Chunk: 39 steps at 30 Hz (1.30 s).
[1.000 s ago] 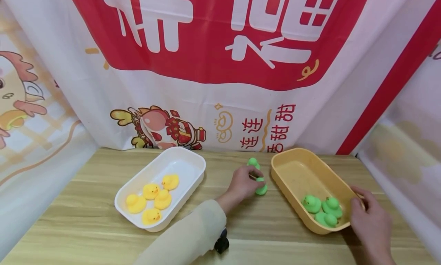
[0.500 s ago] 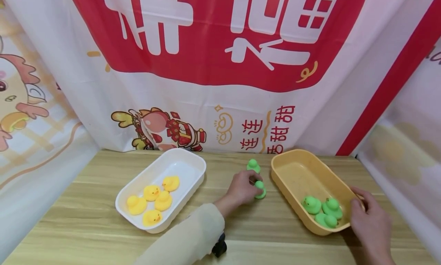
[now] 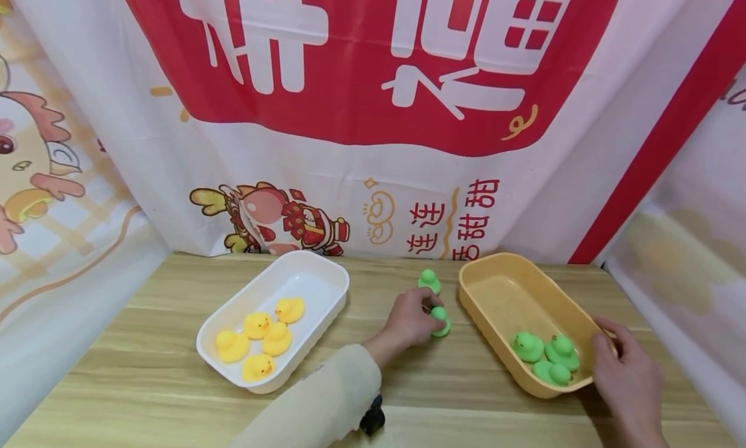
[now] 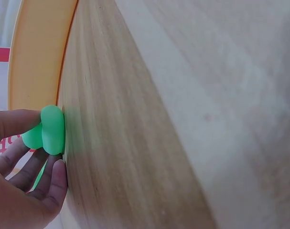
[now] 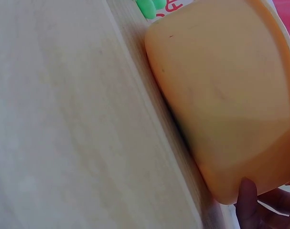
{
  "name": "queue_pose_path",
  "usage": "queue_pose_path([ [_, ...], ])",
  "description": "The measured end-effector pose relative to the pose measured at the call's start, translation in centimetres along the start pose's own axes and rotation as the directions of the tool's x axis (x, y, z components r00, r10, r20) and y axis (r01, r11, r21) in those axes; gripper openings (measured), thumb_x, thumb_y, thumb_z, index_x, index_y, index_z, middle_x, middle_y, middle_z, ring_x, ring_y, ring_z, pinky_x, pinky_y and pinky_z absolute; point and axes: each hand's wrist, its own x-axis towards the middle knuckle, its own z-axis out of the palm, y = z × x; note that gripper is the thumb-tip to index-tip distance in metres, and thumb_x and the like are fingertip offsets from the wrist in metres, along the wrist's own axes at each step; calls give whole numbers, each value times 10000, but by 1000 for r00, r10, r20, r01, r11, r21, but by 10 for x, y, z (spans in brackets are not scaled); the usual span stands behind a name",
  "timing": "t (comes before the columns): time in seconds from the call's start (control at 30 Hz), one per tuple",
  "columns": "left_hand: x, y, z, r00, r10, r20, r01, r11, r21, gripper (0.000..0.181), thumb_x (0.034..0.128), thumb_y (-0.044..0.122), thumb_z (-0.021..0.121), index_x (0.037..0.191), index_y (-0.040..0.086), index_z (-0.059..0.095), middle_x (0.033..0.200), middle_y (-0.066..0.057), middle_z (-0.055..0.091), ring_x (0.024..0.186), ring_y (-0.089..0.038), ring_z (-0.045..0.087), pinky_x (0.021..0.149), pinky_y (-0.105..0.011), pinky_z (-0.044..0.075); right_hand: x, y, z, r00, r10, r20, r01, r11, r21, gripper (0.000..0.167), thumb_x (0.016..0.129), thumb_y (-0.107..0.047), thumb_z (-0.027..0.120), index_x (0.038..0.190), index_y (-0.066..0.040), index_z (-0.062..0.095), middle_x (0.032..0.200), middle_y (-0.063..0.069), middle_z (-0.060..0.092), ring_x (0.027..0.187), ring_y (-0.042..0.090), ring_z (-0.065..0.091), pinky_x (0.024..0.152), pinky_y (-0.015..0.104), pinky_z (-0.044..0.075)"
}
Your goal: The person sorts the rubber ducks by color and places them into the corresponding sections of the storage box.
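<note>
My left hand (image 3: 410,317) reaches in from the left and pinches a green toy duck (image 3: 440,322) that sits on the table between two tubs. In the left wrist view the thumb and fingers lie on either side of this duck (image 4: 52,130). Just behind it stands another green duck (image 3: 429,281). On the right, my right hand (image 3: 628,373) grips the near right end of a yellow-orange tub (image 3: 489,325), with several green ducks (image 3: 561,352) inside at the near end. The right wrist view shows fingers (image 5: 247,200) against the tub's outer wall.
A white tub (image 3: 317,325) stands on the left with several yellow ducks (image 3: 258,325) in it. Both tubs rest on a wood-grain table (image 3: 460,396). A printed red and white cloth (image 3: 373,127) hangs along the back edge, with more cloth at both sides.
My left hand has moved very slightly nearer, its fingers closing in around the green duck. My right hand and both tubs have stayed put; the head view has tilted a little.
</note>
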Motion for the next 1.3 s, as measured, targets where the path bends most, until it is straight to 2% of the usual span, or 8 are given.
queue_pose_path([
  [0.17,-2,-1,2,1000,-2,-13,3,1000,16,222,829,30,894,978,100,744,967,-10,726,897,-120,639,836,-292,591,0,0,0,1000,17,9,-17,1000,0,421,1092,-363,487,1426,-207,689,1372,196,718,1011,206,599,762,236,385],
  [0.4,-2,-1,4,999,-6,-42,7,1000,23,224,833,51,900,998,110,762,968,-5,735,899,-109,638,870,-308,588,0,0,0,1000,16,7,-16,1000,4,413,1081,-349,508,1422,-203,689,1356,209,718,1020,262,595,752,251,384],
  [0.63,-6,-1,1,999,29,-34,-28,1000,14,259,844,68,900,1075,88,783,995,-31,745,901,-100,627,853,-283,576,2,2,-2,1000,25,15,-25,1000,9,419,1072,-352,527,1438,-214,678,1300,190,724,865,49,524,742,245,383],
  [0.87,-7,-4,0,999,44,-33,-44,999,-4,281,841,65,902,1094,70,780,994,-37,743,900,-107,634,834,-260,564,3,2,-2,1000,12,17,-12,1000,-3,420,1071,-335,517,1438,-203,675,1323,218,721,952,215,577,746,259,380],
  [1.13,-5,-7,-1,998,43,-44,-43,999,7,265,833,78,917,1066,89,792,989,-22,757,885,-94,646,833,-261,573,3,0,-1,1000,13,24,-13,1000,-4,425,1071,-338,511,1438,-197,674,1322,224,720,994,264,583,742,259,381],
  [1.3,-5,0,-7,998,28,-56,-30,999,-33,280,838,65,910,1093,99,800,1036,-28,779,902,-98,672,831,-247,581,3,1,0,999,25,32,-25,1000,1,437,1068,-339,511,1453,-199,662,1310,217,719,976,238,583,741,257,382],
])
